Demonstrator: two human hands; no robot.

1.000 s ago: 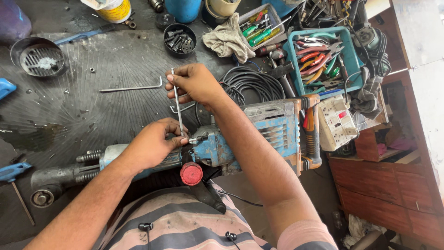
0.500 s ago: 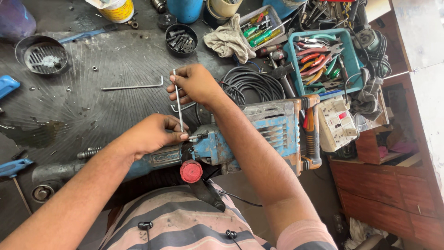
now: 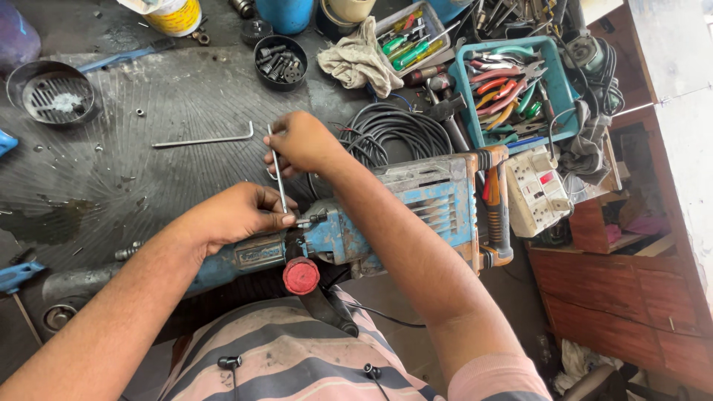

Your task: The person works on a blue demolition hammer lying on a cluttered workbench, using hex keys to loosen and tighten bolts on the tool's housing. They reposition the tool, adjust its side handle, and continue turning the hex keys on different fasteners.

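Observation:
A worn blue demolition hammer (image 3: 416,200) lies across a black rubber mat (image 3: 111,171), its orange handle to the right and a red cap (image 3: 300,275) underneath. My right hand (image 3: 301,141) grips the top of a long metal hex key (image 3: 278,174) that stands upright with its lower end in a bolt on the hammer body. My left hand (image 3: 234,215) rests on the hammer's neck, its fingertips pinching the key's lower end.
A second hex key (image 3: 204,139) lies on the mat. Behind are a black cable coil (image 3: 390,126), a blue tray of pliers (image 3: 512,89), a rag (image 3: 360,59), a bowl of screws (image 3: 280,61), a round strainer (image 3: 50,93) and a white socket box (image 3: 536,191).
Both hands have stayed on the hex key and hammer; the view has shifted slightly. No clear turn of the key is visible.

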